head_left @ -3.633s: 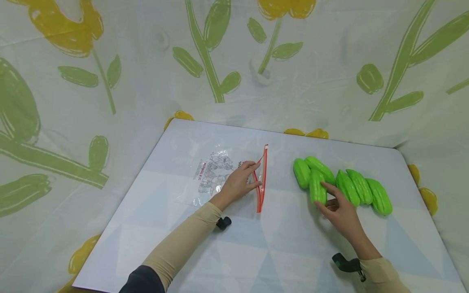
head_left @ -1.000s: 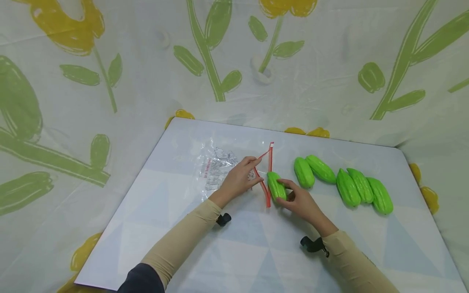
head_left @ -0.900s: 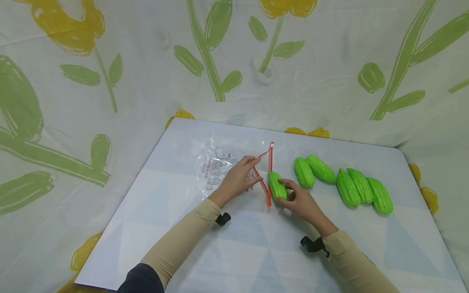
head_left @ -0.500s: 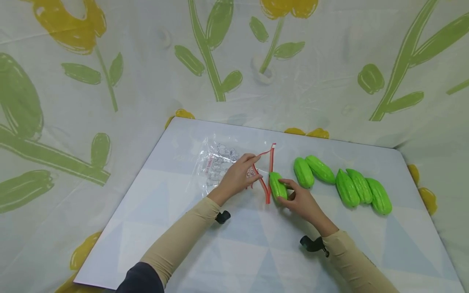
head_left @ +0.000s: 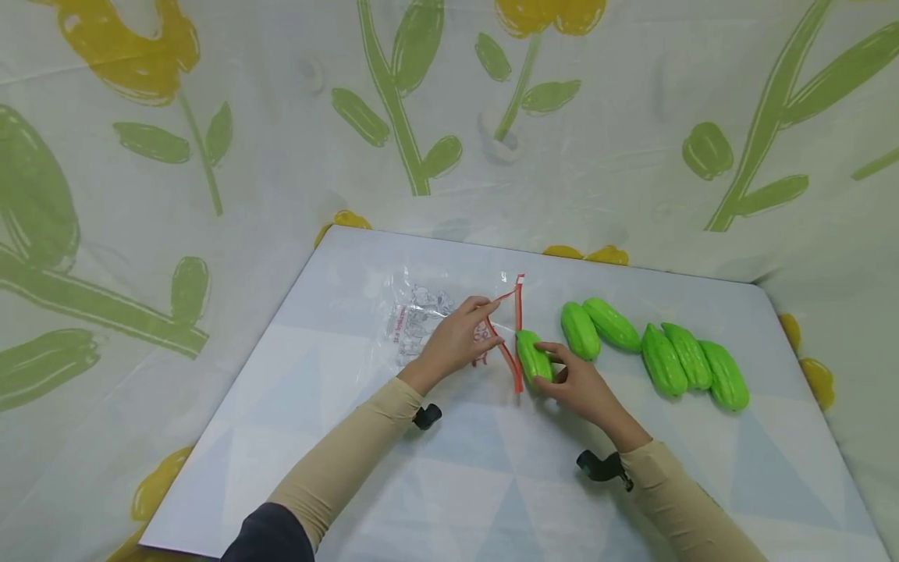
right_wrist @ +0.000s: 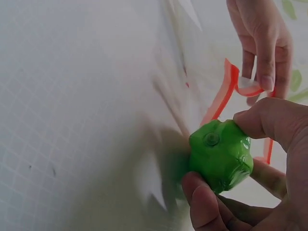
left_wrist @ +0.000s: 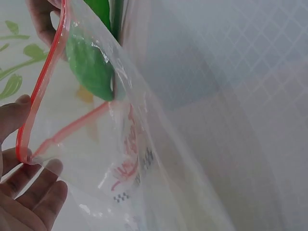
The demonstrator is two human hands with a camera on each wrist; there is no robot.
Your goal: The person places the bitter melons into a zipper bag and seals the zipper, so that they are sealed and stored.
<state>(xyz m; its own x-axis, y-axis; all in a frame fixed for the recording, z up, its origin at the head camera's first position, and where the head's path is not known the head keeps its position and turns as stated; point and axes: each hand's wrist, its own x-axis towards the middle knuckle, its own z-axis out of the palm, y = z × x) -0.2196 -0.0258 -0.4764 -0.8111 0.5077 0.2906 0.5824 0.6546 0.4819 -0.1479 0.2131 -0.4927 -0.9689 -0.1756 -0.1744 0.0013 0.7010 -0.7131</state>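
A clear zip bag (head_left: 414, 320) with a red zipper edge and printed drawings lies on the table, its mouth spread toward the right. My left hand (head_left: 456, 339) pinches one side of that red rim (left_wrist: 47, 79) between thumb and fingers. At the mouth, my right hand (head_left: 579, 390) grips a glossy, bright green ridged fruit (head_left: 534, 359) by thumb and fingers. Through the film in the left wrist view, the tip of the green fruit (left_wrist: 89, 65) shows within the rim. In the right wrist view its knobbed end (right_wrist: 221, 154) faces the camera.
Several more green ridged fruits lie to the right: a leaning pair (head_left: 597, 324) and a group of three (head_left: 695, 367). The pale, triangle-patterned table (head_left: 449, 499) ends at a flower-printed curtain (head_left: 597, 179) behind. A black camera mount sits at each wrist.
Since the earliest frame, my right hand has brought the green fruit leftward from the others to the bag's mouth. The mouth stands wider. In the last second, hardly anything has moved.
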